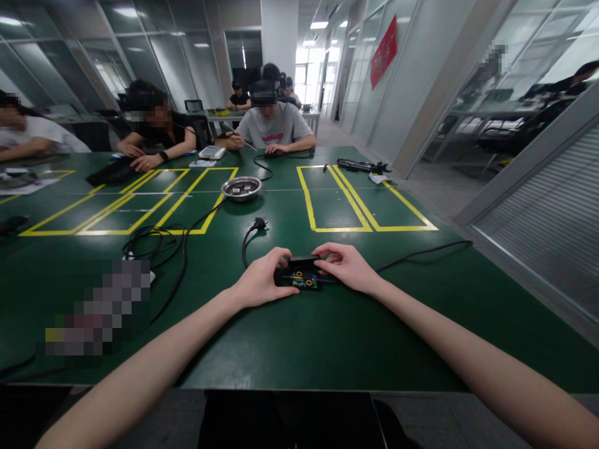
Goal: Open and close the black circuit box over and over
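A small black device (302, 274) with its case open and a circuit board showing lies on the green table (327, 330) in front of me. My left hand (264, 277) grips its left end with fingers curled round it. From the other side, my right hand (344, 267) closes on its right end. A black cable (421, 252) runs from the device off to the right. Another black cord with a plug (258, 224) lies just beyond the hands.
A round metal bowl (241, 187) with small parts sits mid-table among yellow tape rectangles (369, 215). Coiled black cables (159, 240) lie to the left. A black tool (360, 165) rests at the far right. Several people sit at the far and left sides.
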Available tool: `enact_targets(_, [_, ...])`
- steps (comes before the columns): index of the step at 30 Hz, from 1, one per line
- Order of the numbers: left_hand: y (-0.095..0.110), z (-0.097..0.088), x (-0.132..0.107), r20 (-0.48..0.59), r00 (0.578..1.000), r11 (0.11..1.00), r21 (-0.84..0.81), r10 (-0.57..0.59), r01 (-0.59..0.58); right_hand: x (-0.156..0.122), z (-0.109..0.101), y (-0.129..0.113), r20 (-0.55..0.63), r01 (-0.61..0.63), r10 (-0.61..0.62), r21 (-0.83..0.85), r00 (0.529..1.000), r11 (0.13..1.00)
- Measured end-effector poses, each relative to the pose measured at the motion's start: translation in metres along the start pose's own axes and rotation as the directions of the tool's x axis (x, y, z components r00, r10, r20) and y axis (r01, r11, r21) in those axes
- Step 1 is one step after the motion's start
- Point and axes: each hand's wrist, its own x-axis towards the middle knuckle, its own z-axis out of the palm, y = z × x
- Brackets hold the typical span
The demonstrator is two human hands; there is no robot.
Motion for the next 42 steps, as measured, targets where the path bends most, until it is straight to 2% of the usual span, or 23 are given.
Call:
enact_targets(7, [-0.003,0.001,-0.001,0.0,0.998,0.995,-0.085,0.056,-0.056,-0.002,0.001,-0.003,-0.016,-0.057,0.059,0.104,0.998,0.993])
enact_targets(12, [-0.001,0.0,-0.001,0.008,0.998,0.989,-0.139,0.061,-0.06,-0.003,0.001,-0.004,0.014,-0.001,0.0,0.1,1.0,0.995])
enact_targets(16, [0.0,0.0,-0.001,0.006,0.997,0.987,-0.146,0.074,-0.072,-0.003,-0.003,-0.003,0.086,0.026,-0.037,0.127,0.996,0.992])
enact_targets(21, [0.003,-0.002,0.0,0.023,0.995,0.989,-0.114,0.094,-0.09,-0.004,-0.009,-0.002,0.205,0.191,-0.205,0.085,0.957,0.978])
enact_targets(25, [0.002,-0.002,0.0,0.035,0.993,0.989,-0.099,0.117,-0.113,-0.005,-0.012,-0.005,0.262,0.332,-0.315,-0.021,0.912,0.943])
enact_targets(30, [0.001,-0.001,0.001,0.054,0.992,0.993,0.003,0.114,-0.115,-0.008,-0.009,-0.01,0.312,0.456,-0.385,-0.199,0.869,0.867])
enact_targets(35, [0.004,-0.002,0.002,0.048,0.994,0.98,0.172,0.095,-0.102,-0.008,-0.001,-0.01,0.34,0.57,-0.458,-0.449,0.821,0.688])
enact_targets(38, [0.004,-0.002,0.002,0.038,0.99,0.967,0.211,0.136,-0.141,-0.008,0.003,-0.009,0.353,0.601,-0.491,-0.548,0.796,0.581])
enact_targets(42, [0.004,0.0,0.002,0.03,0.972,0.939,0.253,0.233,-0.233,-0.007,0.004,-0.01,0.368,0.623,-0.512,-0.574,0.776,0.531])
